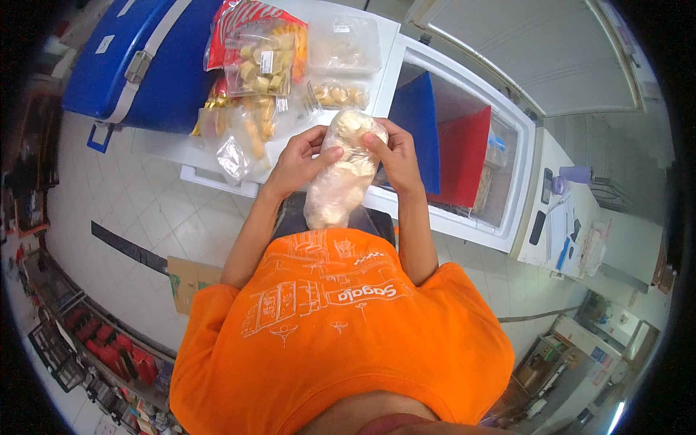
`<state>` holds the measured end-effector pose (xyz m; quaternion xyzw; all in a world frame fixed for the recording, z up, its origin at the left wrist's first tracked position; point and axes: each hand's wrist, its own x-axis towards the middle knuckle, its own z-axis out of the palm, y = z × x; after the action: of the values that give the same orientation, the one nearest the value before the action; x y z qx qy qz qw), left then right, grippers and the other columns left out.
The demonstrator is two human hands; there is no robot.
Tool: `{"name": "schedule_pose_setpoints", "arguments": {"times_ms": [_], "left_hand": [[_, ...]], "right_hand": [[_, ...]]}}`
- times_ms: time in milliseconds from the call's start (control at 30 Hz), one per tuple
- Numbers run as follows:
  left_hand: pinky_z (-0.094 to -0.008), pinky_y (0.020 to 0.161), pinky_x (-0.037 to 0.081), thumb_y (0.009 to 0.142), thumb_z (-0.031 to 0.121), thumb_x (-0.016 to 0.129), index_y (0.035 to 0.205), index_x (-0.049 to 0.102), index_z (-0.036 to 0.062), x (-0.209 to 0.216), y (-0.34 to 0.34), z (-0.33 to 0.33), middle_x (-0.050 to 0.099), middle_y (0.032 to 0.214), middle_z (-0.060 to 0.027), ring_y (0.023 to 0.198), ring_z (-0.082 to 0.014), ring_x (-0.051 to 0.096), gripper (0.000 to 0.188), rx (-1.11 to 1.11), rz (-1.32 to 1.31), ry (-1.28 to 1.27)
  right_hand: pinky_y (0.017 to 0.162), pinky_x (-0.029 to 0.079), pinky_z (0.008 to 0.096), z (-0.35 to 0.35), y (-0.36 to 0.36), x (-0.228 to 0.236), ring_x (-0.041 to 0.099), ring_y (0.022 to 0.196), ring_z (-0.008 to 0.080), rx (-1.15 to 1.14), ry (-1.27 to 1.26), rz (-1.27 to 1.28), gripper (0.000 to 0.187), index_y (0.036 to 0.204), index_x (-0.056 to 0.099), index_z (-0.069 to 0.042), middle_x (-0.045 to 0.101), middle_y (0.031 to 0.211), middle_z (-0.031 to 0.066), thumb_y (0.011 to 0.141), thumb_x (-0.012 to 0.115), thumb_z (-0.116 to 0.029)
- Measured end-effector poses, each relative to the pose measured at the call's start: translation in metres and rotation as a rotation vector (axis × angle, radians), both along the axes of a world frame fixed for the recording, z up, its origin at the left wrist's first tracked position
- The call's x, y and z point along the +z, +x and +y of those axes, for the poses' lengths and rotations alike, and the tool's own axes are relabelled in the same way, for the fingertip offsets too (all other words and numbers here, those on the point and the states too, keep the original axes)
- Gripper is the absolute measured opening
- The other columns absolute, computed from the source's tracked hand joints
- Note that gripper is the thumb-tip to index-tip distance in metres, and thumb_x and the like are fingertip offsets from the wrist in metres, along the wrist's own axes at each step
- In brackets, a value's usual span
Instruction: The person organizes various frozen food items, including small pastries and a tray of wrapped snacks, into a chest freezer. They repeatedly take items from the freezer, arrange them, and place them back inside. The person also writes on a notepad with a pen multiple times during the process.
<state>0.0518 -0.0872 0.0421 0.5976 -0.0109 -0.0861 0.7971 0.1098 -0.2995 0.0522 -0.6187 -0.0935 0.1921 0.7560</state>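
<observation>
A clear plastic bag of pale, rounded food pieces (341,181) is held up before my chest, over the edge of the white surface. My left hand (304,161) grips its left side, thumb laid across the front. On the upper right side, my right hand (397,154) pinches the plastic between thumb and curled fingers. The exact kind of food inside cannot be made out. Just beyond the bag lies a small clear pack of round tan pieces (339,95). Left of it is a clear bag with orange-yellow pieces (254,134).
A blue cooler box (167,72) stands at the far left. Near it lie a red bag (243,22), a pack of yellowish chunks (257,69) and a lidded plastic container (344,47). To the right, an open chest freezer (518,188) holds blue (417,119) and red dividers (464,152).
</observation>
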Motion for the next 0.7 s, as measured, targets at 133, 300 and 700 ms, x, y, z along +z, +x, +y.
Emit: {"name": "schedule_pose_setpoints", "arguments": {"times_ms": [133,300,700], "left_hand": [[-0.0264,0.081,0.055,0.102,0.026,0.070,0.122,0.066,-0.0040,0.003,-0.001,-0.001,0.074,0.106,-0.0089,0.094,-0.0112,0.067,0.036,-0.019,-0.021,0.208],[-0.0264,0.077,0.054,0.103,0.029,0.068,0.119,0.066,-0.0047,-0.015,-0.002,-0.005,0.073,0.097,-0.0081,0.087,-0.0096,0.065,0.037,0.055,0.054,0.215],[-0.0269,0.071,0.052,0.105,0.038,0.066,0.109,0.067,-0.0040,-0.025,0.006,-0.006,0.071,0.091,-0.0064,0.081,-0.0087,0.062,0.042,0.003,0.145,0.248]], "right_hand": [[0.087,0.055,0.0271,-0.001,0.000,-0.016,0.068,0.099,0.0100,-0.021,0.078,0.090,0.034,0.125,0.069,0.003,0.075,0.112,0.0064,0.098,0.075,-0.014],[0.096,0.053,0.0307,0.000,-0.004,-0.010,0.065,0.112,0.0140,0.007,-0.003,0.135,0.048,0.134,0.063,0.003,0.071,0.121,0.0081,0.093,0.080,-0.014],[0.109,0.048,0.0373,-0.021,-0.007,-0.015,0.061,0.124,0.0198,0.140,0.057,0.132,0.076,0.144,0.054,0.002,0.066,0.132,0.0104,0.077,0.091,-0.002]]}}
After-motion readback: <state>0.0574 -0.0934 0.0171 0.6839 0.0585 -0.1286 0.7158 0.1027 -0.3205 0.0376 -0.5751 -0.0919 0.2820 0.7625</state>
